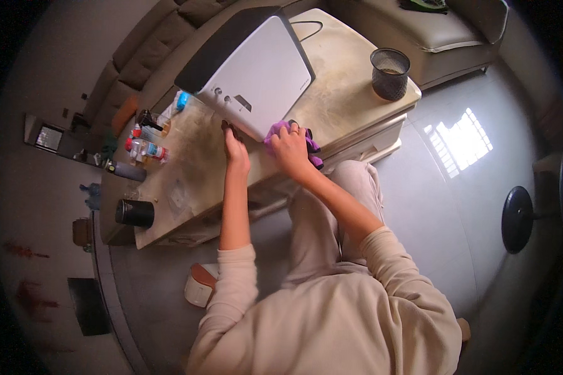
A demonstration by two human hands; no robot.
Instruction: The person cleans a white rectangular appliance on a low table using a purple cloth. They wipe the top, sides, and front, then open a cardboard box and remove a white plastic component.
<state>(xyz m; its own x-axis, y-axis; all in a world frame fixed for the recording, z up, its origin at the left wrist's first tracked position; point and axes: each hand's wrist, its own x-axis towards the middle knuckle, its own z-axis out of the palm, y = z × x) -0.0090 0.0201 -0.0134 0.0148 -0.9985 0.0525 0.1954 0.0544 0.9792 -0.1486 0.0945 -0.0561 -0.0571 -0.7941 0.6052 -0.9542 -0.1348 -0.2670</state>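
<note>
A boxy appliance (262, 75) with a white panel and a dark side stands on the marble-look coffee table before me. Its white face carries two round knobs (223, 95) and a small dark window. At its lower near corner, my right hand (289, 145) grips a bunched purple cloth (277, 129) with dark edging, pressed against or very near the casing. My left hand (237, 152) is by the appliance's lower left edge, fingers extended and partly in shadow. Whether it touches the casing is hard to tell.
On the table (201, 145) are a black mesh cup (390, 75), plastic bottles with red caps (150, 149), a grey cylinder (126, 170) and a black canister (135, 213). A cable (312, 23) runs behind the appliance. Sofas (155, 51) border the far side.
</note>
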